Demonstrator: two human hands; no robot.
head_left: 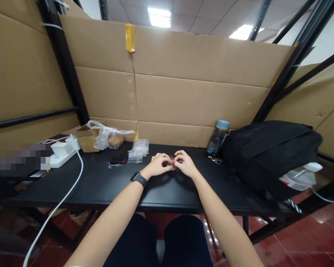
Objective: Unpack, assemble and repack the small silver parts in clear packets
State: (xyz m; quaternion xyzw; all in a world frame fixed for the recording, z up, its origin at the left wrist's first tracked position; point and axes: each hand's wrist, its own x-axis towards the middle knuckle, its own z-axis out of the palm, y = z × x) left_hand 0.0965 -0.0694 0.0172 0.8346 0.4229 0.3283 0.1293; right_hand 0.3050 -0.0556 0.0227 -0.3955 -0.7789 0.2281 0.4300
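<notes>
Both my hands meet over the middle of the black table (105,189), fingers curled in close together. Between them is a small red item (173,162) with something clear or shiny about it; its kind is too small to make out. My left hand (157,164), below a dark wristwatch (139,179), pinches it from the left. From the other side my right hand (184,163) grips it with thumb and fingertips. Just left of my hands lies a pile of small clear plastic bags (138,150).
At the left are a phone (119,158), a knotted plastic bag (107,136), a paper bag (87,138) and a white power strip (61,159) with a trailing cable. A blue-capped bottle (217,138) and a black backpack (269,152) stand right. Cardboard (169,96) walls the back.
</notes>
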